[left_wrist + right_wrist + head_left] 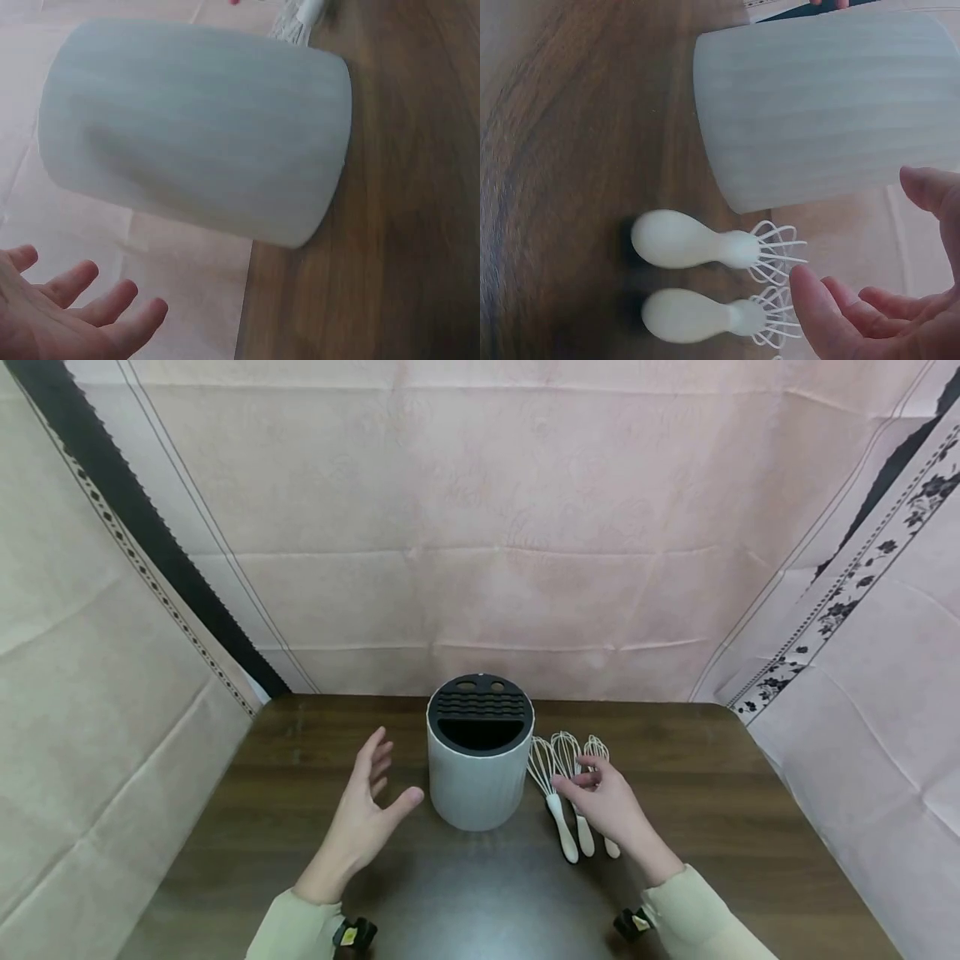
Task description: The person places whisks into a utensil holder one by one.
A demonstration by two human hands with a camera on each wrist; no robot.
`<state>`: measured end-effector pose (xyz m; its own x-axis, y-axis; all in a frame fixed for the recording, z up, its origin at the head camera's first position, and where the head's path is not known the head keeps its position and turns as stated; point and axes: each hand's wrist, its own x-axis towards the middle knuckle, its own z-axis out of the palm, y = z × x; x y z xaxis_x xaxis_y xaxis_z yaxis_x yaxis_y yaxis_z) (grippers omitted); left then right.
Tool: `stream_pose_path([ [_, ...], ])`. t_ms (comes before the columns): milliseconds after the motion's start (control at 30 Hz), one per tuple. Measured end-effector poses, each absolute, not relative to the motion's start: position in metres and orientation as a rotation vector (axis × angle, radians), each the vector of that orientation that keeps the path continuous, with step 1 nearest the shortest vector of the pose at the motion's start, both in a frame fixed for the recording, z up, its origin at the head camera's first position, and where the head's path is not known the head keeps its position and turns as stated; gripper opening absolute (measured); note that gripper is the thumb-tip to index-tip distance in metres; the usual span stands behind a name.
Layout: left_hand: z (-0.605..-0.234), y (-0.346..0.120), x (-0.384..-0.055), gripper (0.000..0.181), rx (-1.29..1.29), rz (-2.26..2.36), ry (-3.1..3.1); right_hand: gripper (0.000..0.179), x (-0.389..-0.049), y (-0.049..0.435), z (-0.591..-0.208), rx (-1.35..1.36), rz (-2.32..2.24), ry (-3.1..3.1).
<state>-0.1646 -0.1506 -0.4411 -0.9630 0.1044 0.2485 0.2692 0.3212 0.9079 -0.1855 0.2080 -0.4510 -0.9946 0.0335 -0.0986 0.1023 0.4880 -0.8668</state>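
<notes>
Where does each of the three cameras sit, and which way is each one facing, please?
Head: worn high, looking forward and down at the table; both hands and sleeves show.
Left wrist: beside the utensil holder; the open left hand shows below.
Right wrist: low over the whisks; the right hand hovers open above their wires.
All three views share the holder; head and right wrist share the whisks.

Two bare hands, left hand and right hand, without rings or gloves. Long pale sleeves of a soft greenish-cream cloth, left sleeve and right sleeve, ending at the wrists. Under each wrist a small black camera mount with a yellow tag, another on the right.
</notes>
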Motion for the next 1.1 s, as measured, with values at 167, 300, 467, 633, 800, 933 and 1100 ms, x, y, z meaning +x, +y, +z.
stream_pose_path([
  [167,-0.442,-0.142,-0.171,0.082,-0.369,-1.796,-2.383,0.083,-0.19,0.203,-0.459,0.16,-1.575,2.592],
  [300,-0.441,-0.136,-0.176,0.075,-0.374,-1.862,-2.334,0.082,-0.192,0.201,-0.465,0.16,-1.53,2.624],
  [467,-0.438,-0.128,-0.182,0.065,-0.372,-1.973,-2.243,0.082,-0.196,0.198,-0.474,0.139,-1.388,2.74],
  [633,-0.432,-0.121,-0.19,0.063,-0.393,-2.018,-2.184,0.075,-0.2,0.195,-0.478,0.124,-1.333,2.802],
  [800,-0.422,-0.114,-0.194,0.063,-0.432,-2.041,-2.133,0.067,-0.2,0.191,-0.48,0.114,-1.299,2.855],
  [933,-0.406,-0.108,-0.191,0.064,-0.478,-2.03,-2.134,0.057,-0.198,0.188,-0.483,0.083,-1.213,2.924],
  [1100,-0.399,-0.104,-0.192,0.063,-0.519,-1.941,-2.175,0.049,-0.201,0.186,-0.486,0.042,-1.097,3.006],
])
